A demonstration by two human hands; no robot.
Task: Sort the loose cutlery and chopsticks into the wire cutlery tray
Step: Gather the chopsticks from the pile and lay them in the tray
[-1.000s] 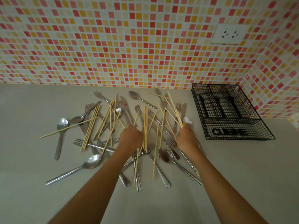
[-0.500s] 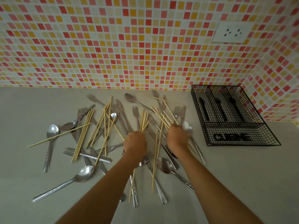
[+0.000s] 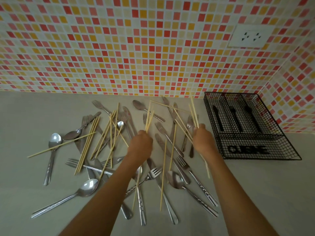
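Both hands are busy here. The left grip (image 3: 140, 145) is curled tight round a chopstick bunch (image 3: 149, 120) whose tips fan up toward the tiled wall (image 3: 119, 48). The right grip (image 3: 202, 140) is wrapped round its own chopstick bundle (image 3: 194, 113), with the far ends slanting up and away and a long end trailing back beside the forearm. The wire cutlery tray (image 3: 262, 159) sits on the surface (image 3: 255, 193) over in the right corner against the wall, just right of that hand and apart from the mess. Its three long back compartments show black cutlery outlines (image 3: 235, 120), and the crosswise front one has lettering I can't read. Everything else is a crisscrossed heap mid-surface, with loose chopsticks (image 3: 87, 145) lying over forks, knives and spoons. A big spoon (image 3: 89, 184) lies just left of the left forearm, and a fork (image 3: 156, 172) sits between the two arms. There's a white socket (image 3: 250, 36) up on the wall.
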